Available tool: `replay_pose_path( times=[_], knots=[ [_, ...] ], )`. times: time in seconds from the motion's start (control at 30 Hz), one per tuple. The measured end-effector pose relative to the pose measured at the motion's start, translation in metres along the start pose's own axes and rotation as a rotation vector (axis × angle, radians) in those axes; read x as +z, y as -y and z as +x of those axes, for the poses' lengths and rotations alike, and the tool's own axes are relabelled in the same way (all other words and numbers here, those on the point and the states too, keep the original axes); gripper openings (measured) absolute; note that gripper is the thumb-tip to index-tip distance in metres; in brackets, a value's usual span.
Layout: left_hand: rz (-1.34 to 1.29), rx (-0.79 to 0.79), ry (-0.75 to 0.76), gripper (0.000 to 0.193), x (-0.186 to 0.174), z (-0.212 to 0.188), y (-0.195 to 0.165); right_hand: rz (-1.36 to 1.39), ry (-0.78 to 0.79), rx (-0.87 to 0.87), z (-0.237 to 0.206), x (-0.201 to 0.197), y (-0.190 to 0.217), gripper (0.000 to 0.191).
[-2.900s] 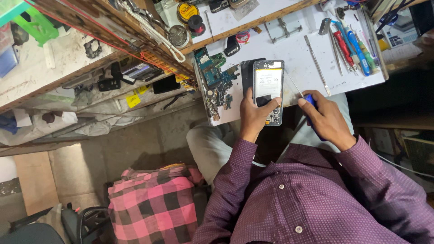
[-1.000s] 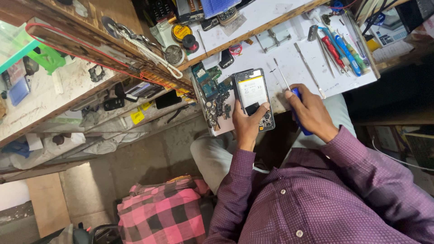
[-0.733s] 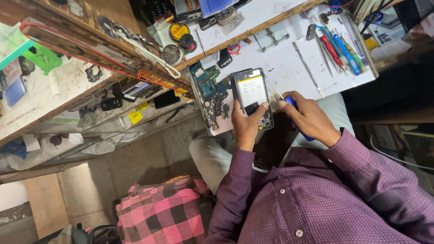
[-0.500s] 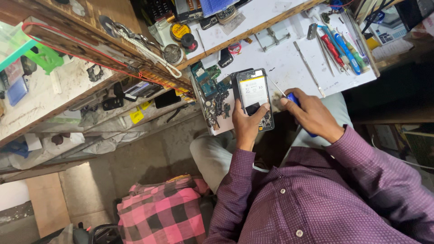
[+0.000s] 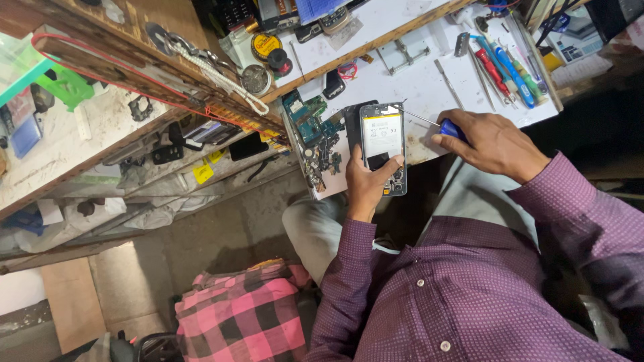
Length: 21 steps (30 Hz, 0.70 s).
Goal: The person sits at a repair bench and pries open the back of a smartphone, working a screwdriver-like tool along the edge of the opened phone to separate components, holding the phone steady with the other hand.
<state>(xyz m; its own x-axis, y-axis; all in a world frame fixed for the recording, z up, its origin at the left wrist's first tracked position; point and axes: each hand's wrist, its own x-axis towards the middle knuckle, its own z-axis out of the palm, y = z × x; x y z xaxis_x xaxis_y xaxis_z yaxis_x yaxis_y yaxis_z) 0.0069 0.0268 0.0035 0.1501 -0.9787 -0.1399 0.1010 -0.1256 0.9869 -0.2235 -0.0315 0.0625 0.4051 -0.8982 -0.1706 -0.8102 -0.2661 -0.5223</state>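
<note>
On the white bench (image 5: 416,87), the left hand (image 5: 367,182) has its grip clamped on an opened phone (image 5: 382,144), battery side up. The right hand (image 5: 493,141) is closed around a blue-handled screwdriver (image 5: 451,128), tip touching the phone's upper edge.

Single head-worn camera looked steeply down from above the person's chest, tilted, at close range onto the bench (image 5: 429,87), taking in both forearms, lap and floor (image 5: 201,234).
</note>
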Motion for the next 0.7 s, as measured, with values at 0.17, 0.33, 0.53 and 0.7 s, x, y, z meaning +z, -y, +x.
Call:
replay_pose_path(
  times=[0.17, 0.33, 0.53, 0.7],
  knots=[
    [0.050, 0.010, 0.013, 0.045, 0.000, 0.001, -0.004, -0.031, 0.008, 0.004, 0.000, -0.003, -0.007, 0.053],
    [0.061, -0.022, 0.018, 0.044, 0.000, 0.001, -0.005, -0.099, -0.018, -0.019, -0.001, -0.003, -0.009, 0.051],
    [0.057, -0.023, 0.025, 0.044, -0.001, 0.002, -0.002, -0.149, -0.037, -0.021, -0.003, -0.001, -0.010, 0.052],
    [0.090, 0.003, 0.035, 0.046, -0.003, 0.004, 0.001, -0.169, -0.067, -0.040, -0.003, 0.003, -0.014, 0.051]
  ],
)
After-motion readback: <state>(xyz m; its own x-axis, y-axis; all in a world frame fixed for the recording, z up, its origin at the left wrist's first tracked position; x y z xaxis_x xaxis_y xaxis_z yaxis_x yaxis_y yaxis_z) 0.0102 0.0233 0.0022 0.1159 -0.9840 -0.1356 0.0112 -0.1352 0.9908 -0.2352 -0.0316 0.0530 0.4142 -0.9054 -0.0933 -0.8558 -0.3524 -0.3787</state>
